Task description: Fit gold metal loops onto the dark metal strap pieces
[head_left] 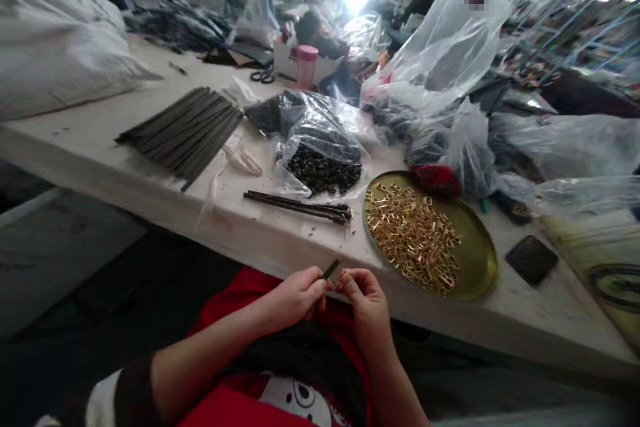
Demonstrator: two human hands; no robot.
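Observation:
Both my hands meet just below the table's near edge, over my lap. My left hand and my right hand pinch a short dark strap end between their fingertips; what else sits on it is too small to make out. Right of my hands a round brass tray holds several small gold buckles. A few finished dark straps lie on the table just beyond my hands. Farther left a fanned stack of dark straps rests on the white table.
Clear plastic bags of dark small parts sit mid-table, with more bags at the right. A pink cup and scissors stand farther back. A big white sack fills the far left. A dark flat patch lies beside the tray.

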